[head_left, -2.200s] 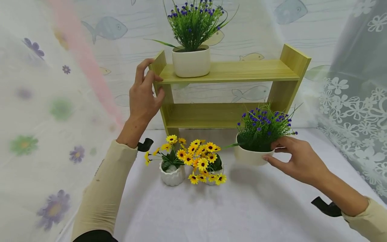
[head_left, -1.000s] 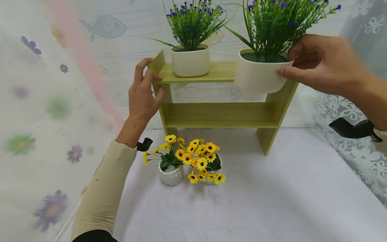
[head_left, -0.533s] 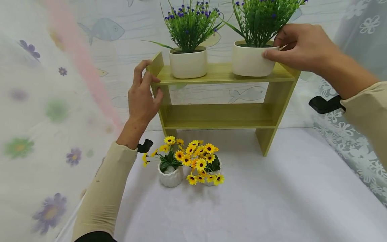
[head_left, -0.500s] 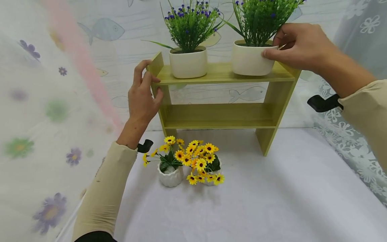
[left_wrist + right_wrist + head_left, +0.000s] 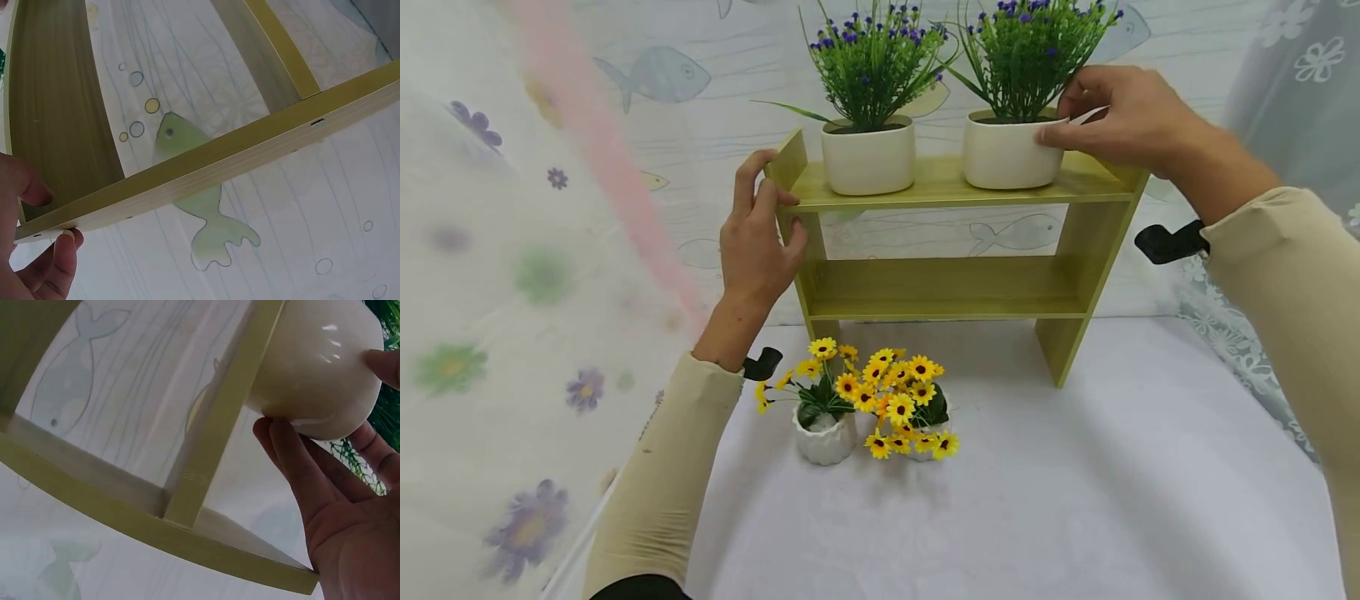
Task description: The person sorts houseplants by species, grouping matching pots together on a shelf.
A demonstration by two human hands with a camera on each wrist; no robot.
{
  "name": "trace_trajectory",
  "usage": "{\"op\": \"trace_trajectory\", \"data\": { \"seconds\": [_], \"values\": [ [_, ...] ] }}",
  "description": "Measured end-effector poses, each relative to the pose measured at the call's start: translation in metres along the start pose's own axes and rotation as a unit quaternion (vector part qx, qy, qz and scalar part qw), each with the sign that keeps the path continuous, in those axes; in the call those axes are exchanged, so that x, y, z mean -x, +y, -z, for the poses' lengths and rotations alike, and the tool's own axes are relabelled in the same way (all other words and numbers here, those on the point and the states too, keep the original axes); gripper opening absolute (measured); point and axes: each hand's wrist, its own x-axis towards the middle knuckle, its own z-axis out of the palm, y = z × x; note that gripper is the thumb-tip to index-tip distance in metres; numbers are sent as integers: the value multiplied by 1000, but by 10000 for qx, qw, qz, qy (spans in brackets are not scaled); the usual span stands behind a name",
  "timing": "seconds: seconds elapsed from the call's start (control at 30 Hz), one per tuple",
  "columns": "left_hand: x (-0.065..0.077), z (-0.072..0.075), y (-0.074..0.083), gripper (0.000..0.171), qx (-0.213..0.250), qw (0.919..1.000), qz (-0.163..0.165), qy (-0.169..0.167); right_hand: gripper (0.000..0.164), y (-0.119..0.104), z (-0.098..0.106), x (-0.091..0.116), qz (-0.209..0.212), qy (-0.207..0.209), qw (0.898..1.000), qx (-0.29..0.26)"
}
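Rightmost white pot (image 5: 1009,158), right side pinched between right fingers (image 5: 1086,80), left fingers (image 5: 747,182) gripping left end of shelf (image 5: 955,287)

- Yellow-green, wood-grained two-tier shelf (image 5: 947,287): standing upright, ends projecting above its top board (image 5: 940,179).
- Glossy white oval pot with purple-flowered green plant (image 5: 1011,157): upright at the top board, right of centre.

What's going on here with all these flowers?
A person's right grip holds a white pot of purple flowers, which appears to rest on the top board of a wooden shelf. The left grip holds the shelf's left side. A matching pot stands further left on that board. Two smaller pots, one here and one beside it, with yellow flowers, stand in front.
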Motion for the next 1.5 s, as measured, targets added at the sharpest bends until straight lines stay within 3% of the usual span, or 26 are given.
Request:
{"op": "trace_trajectory", "data": {
  "seconds": [0.47, 0.6, 0.87, 1.07, 1.33, 1.5],
  "values": [
    [-1, 2, 1, 20, 6, 10000, -22, 31, 70, 0, 3, 31, 166, 285, 9994, 130],
    [-1, 3, 1, 20, -3, 10000, 2, 23, 64, 1, -4, 46, 546, 462, 9974, 49],
    [0, 2, 2, 22, -12, 10000, 1, 20, 38, -1, -37, 85, 1764, 1085, 9778, -306],
    [0, 1, 2, 23, -26, 10000, 11, 1, 29, -2, -68, 108, 2562, 1007, 9582, -782],
    [1, 0, 2, 26, -55, 10000, 69, -46, 41, 7, -111, 134, 3007, 781, 9411, -1335],
    [2, 0, 1, 26, -71, 9999, 100, -57, 43, 12, -139, 150, 3074, 536, 9385, -1475]
  ]
}}
